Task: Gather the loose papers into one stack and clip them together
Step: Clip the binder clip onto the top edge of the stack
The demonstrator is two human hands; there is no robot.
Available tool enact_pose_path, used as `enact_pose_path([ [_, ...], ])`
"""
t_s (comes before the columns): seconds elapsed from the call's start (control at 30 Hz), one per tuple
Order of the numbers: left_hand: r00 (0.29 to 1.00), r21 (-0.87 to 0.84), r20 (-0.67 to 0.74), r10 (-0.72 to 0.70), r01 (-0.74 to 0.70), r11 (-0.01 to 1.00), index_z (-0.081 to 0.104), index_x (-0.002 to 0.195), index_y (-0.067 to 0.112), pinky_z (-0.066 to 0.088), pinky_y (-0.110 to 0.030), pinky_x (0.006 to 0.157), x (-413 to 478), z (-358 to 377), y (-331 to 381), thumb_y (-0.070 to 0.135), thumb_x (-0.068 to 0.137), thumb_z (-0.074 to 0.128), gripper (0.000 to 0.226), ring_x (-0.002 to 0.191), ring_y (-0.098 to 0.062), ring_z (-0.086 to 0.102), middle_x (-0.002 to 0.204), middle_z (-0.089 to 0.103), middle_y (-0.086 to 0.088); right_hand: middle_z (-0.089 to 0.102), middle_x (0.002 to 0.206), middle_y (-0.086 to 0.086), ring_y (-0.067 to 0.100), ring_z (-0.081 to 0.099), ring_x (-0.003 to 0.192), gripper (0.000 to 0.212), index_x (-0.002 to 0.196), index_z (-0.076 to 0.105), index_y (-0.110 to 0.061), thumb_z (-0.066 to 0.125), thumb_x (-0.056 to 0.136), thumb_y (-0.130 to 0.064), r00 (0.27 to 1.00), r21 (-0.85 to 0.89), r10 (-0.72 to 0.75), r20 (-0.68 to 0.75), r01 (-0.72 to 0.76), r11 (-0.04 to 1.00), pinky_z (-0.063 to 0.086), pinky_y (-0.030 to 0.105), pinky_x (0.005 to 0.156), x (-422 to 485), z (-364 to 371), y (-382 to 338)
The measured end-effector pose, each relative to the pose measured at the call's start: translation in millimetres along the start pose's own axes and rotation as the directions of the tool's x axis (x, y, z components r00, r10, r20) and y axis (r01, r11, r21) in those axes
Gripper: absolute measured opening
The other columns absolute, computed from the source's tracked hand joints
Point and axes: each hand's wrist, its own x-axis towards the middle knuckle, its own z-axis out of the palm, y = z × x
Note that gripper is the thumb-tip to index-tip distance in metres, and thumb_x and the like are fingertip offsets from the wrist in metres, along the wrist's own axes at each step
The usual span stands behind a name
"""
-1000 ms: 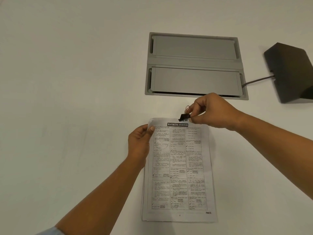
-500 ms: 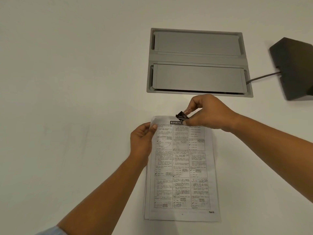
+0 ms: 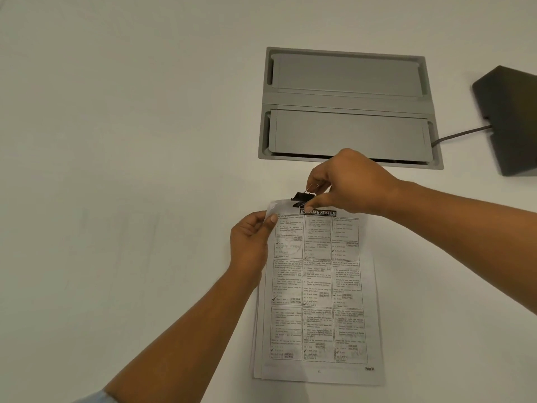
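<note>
White table (image 3: pixel 116 141): broad bare surface to the left of the work and along the near edge of view; no table edge visible in frame.

Paper stack (image 3: pixel 318 301) lies flat, centre-right, long axis running away from the person, tilted slightly. Printed heading "BANKING SYSTEM" at the far short edge, page number at the near edge, so the text reads upright to the wearer. Sheet edges are slightly staggered along the left side and near-left corner, so alignment is not exact.

Left hand (image 3: pixel 251 242): thumb on top of the far-left corner of the stack, fingers curled beneath, pinching the corner, which is lifted a little off the table.

Right hand (image 3: pixel 348 181): closed in a pinch on the wire handles of a black binder clip (image 3: pixel 300 197). The clip's mouth faces the near side, sitting at the far short edge of the stack, left of the heading. Cannot tell whether the jaws already grip the paper.

Just beyond the hands: grey recessed cable box (image 3: pixel 348 109) with two closed flaps, flush in the table. Far right: dark wedge-shaped device (image 3: pixel 511 120), its cable (image 3: pixel 462 133) running into the box. Both lie apart from the stack.
</note>
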Motion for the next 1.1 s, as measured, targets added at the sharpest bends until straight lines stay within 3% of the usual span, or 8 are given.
enact_pose_path([
  [0.13,1.0,-0.012,0.003,0.021,-0.021,1.0,0.074,0.093,0.011,0.06,-0.045,0.087,0.7,-1.2,-1.9,0.008,0.092,0.066,0.009,0.092,-0.032,0.074,0.096,0.078,-0.013,0.075,0.093,-0.002,0.016,0.068,0.085,0.041,0.102,0.074,-0.02,0.071,0.077,-0.052,0.999,-0.097,-0.052,0.01,0.052,0.994,0.056,0.035,0.075,13.4,0.8,0.8],
  [0.27,0.999,-0.017,0.011,0.033,-0.033,0.999,0.074,0.09,0.012,0.061,-0.042,0.085,2.3,-1.9,-4.3,0.006,0.092,0.065,0.01,0.09,-0.029,0.074,0.094,0.078,-0.011,0.074,0.088,0.0,0.018,0.065,0.079,0.039,0.099,0.074,-0.018,0.071,0.078,-0.051,0.997,-0.143,-0.069,0.043,0.075,0.987,0.053,0.031,0.067,24.3,3.8,3.5],
  [0.53,0.998,-0.038,0.012,0.064,-0.064,0.997,0.075,0.09,0.012,0.062,-0.032,0.077,2.8,-0.9,-6.8,0.004,0.092,0.065,0.014,0.083,-0.021,0.074,0.087,0.079,-0.006,0.074,0.086,-0.005,0.01,0.067,0.078,0.038,0.095,0.074,-0.017,0.077,0.073,-0.049,0.981,-0.048,-0.081,0.176,0.09,0.995,0.058,0.032,0.073,35.1,13.2,0.4],
  [0.73,0.998,-0.059,0.018,0.062,-0.061,0.996,0.074,0.089,0.012,0.063,-0.033,0.075,3.5,-1.9,-6.5,0.005,0.091,0.066,0.011,0.082,-0.022,0.075,0.086,0.079,-0.005,0.074,0.092,-0.008,0.0,0.066,0.083,0.065,0.114,0.066,-0.024,0.082,0.059,-0.055,0.97,0.198,0.037,0.241,-0.086,0.976,0.054,0.027,0.082,35.7,18.7,11.8],
  [0.83,0.998,-0.091,0.022,0.052,-0.05,0.995,0.073,0.089,0.01,0.062,-0.033,0.077,3.9,-3.1,-7.0,0.004,0.091,0.066,0.009,0.083,-0.022,0.073,0.087,0.078,-0.007,0.071,0.095,-0.008,0.006,0.066,0.091,0.072,0.116,0.064,-0.026,0.078,0.055,-0.061,0.945,0.251,0.156,0.289,-0.232,0.94,0.052,0.03,0.086,16.2,22.3,42.8],
  [0.9,0.998,-0.106,0.03,0.051,-0.047,0.993,0.073,0.092,0.008,0.062,-0.032,0.079,3.9,-3.7,-6.6,0.004,0.091,0.066,0.009,0.084,-0.02,0.073,0.089,0.077,-0.008,0.072,0.099,-0.004,0.01,0.067,0.095,0.065,0.11,0.069,-0.021,0.077,0.056,-0.057,0.924,0.415,0.282,0.26,-0.37,0.831,0.052,0.03,0.089,-8.1,27.1,68.8],
  [1.03,0.999,-0.128,0.021,0.034,-0.031,0.991,0.072,0.105,0.004,0.061,-0.036,0.084,3.3,-6.1,-5.4,0.009,0.092,0.066,0.015,0.091,-0.024,0.075,0.099,0.078,-0.013,0.073,0.111,0.017,0.012,0.074,0.081,0.036,0.104,0.07,-0.01,0.069,0.078,-0.036,0.852,0.843,0.459,0.251,-0.426,0.329,0.059,0.024,0.069,-69.6,52.0,89.3],
  [1.1,1.0,-0.138,0.0,0.017,-0.016,0.99,0.071,0.111,0.003,0.06,-0.039,0.087,1.3,-6.2,-2.6,0.013,0.092,0.067,0.022,0.098,-0.027,0.074,0.104,0.078,-0.014,0.071,0.114,0.02,0.021,0.075,0.088,0.041,0.11,0.068,-0.007,0.065,0.079,-0.034,0.836,0.884,0.432,0.337,-0.439,0.16,0.061,0.033,0.076,-97.9,72.7,79.6],
])
